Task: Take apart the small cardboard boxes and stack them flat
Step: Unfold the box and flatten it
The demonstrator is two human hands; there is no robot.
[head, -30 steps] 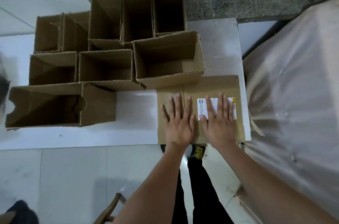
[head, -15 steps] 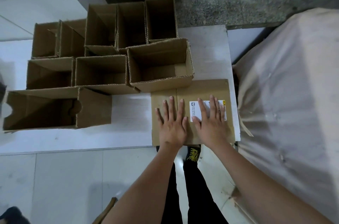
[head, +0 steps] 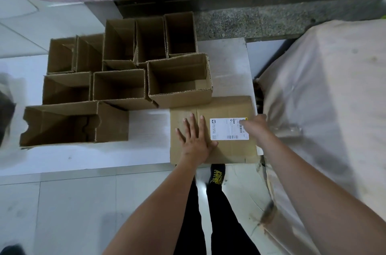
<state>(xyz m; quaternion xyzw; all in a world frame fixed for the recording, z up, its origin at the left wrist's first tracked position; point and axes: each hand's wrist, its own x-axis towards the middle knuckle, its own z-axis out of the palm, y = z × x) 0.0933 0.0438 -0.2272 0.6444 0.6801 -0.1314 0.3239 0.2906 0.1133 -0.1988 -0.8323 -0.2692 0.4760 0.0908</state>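
The left hand point(head: 195, 140) lies flat, fingers spread, palm pressing the flattened box point(head: 227, 150) on the counter point(head: 146, 150). The right hand point(head: 255, 127) hovers blurred over the box's right edge; its grip cannot be told. The label point(head: 226, 129) lies between the hands. Just beyond the left fingertips stands an open box point(head: 179, 79), with more boxes point(head: 117, 85) to its left. Half a second ago both palms pressed the flat box side by side; the right one has since lifted off the label and moved rightward.

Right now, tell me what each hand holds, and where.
Nothing is gripped. The left hand presses flat on the flattened box; the right hand reaches over its label.
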